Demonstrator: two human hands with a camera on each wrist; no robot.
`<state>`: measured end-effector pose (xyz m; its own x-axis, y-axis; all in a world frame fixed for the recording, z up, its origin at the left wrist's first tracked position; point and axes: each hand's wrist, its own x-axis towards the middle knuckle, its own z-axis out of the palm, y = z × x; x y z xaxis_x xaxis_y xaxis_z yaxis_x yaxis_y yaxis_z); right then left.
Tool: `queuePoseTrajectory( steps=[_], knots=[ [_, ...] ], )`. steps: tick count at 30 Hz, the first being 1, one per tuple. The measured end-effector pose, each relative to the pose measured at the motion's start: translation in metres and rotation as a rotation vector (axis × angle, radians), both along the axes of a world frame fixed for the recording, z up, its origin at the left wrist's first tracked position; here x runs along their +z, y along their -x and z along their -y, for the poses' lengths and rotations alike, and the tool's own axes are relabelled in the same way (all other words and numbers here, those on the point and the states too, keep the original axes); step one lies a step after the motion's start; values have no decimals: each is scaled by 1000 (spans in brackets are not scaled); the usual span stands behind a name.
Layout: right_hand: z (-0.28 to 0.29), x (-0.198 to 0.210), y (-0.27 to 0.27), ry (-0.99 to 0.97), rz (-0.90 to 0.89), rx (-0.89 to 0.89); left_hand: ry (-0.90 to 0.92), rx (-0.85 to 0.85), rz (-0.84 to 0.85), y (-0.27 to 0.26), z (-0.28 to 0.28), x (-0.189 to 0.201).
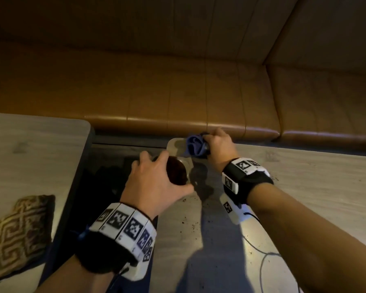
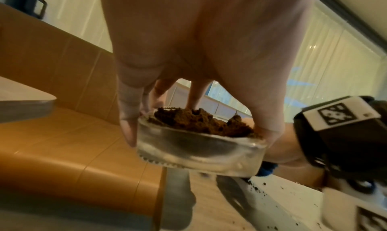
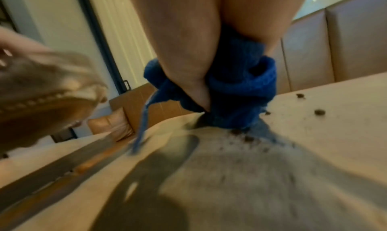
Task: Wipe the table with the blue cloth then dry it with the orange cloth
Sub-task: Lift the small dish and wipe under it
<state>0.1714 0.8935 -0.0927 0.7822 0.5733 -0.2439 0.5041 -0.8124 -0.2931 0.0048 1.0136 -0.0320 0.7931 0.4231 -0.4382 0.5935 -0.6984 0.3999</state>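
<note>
The blue cloth (image 1: 195,148) is bunched on the tabletop (image 1: 304,187) at its far corner, the right hand (image 1: 220,146) with its fingers clamped around it. Just beside the cloth, off the tabletop's edge, the left hand (image 1: 156,182) grips a glass dish (image 2: 199,145) of brown grounds (image 2: 201,122). Dark crumbs (image 3: 319,112) lie near the cloth. Beyond it runs an orange bench (image 1: 178,92).

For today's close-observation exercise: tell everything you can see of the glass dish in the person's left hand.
The glass dish is low, round and clear, with thick walls and a ridged bottom edge. A heap of brown crumbly grounds rises above its rim. The left hand grips it from above, fingers curled round the wall, holding it tilted just off the table's edge, near the blue cloth.
</note>
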Motion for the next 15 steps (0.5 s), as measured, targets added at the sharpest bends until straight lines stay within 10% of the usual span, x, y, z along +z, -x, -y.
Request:
queuePoseTrajectory(
  steps=[7, 10, 15],
  knots=[
    [32, 29, 71, -99, -124, 257, 122, 14, -4, 32, -23, 3],
    [11, 37, 32, -225, 21, 51, 108, 33, 15, 48, -27, 3],
    [-49, 14, 13, 84, -72, 94, 83, 39, 78, 77, -26, 0]
  ],
)
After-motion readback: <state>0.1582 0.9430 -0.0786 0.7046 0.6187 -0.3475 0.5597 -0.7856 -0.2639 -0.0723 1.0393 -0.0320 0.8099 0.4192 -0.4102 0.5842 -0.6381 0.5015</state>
